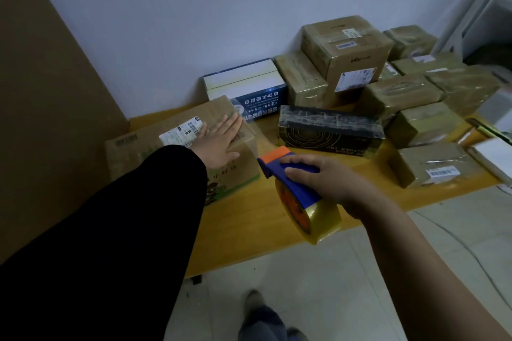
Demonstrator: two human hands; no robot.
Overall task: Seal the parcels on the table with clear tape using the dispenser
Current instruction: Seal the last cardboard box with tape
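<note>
The left hand [219,144] lies flat, fingers straight, pressing the top of the cardboard parcel [138,152] at the table's [249,232] left end. Just beside the parcel's near corner, the right hand [329,183] has its fingers curled over the blue dispenser [293,174], the roll of clear tape [318,219] hanging beneath. A strip of tape [257,137] stretches from parcel to dispenser. The taped parcels [421,124] behind are all closed, so their contents stay hidden.

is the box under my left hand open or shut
Shut: the box top lies flat and closed, with the left hand pressing on it.
</note>
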